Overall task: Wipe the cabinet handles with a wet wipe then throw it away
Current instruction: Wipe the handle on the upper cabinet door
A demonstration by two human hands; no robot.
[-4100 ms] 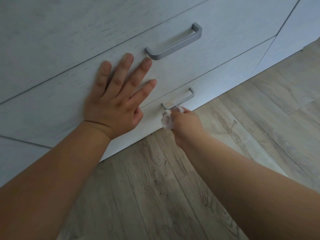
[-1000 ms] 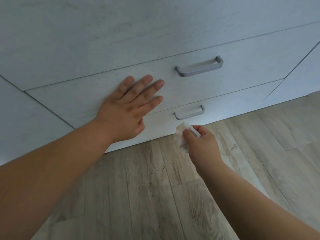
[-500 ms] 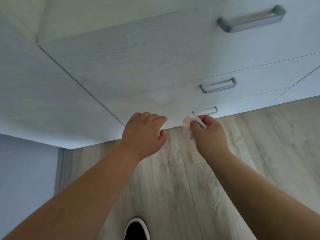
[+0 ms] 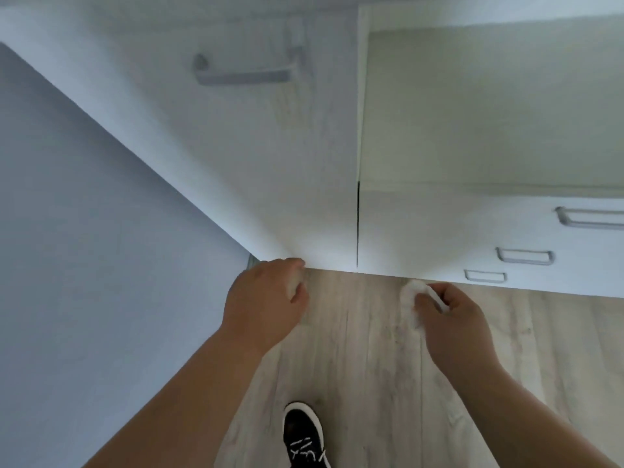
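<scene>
I see the right hand [image 4: 456, 329] pinching the crumpled wet wipe [image 4: 409, 297] between thumb and fingers, over the wood floor [image 4: 371, 366], near the lowest drawer handle [image 4: 485, 276]. The left hand [image 4: 266, 298] has loosely curled fingers and holds nothing.

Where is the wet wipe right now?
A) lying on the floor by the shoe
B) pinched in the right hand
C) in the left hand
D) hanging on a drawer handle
B: the wet wipe is bunched in the fingers of the right hand, above the wooden floor; the left hand hangs loosely curled with no wipe in it.
</scene>
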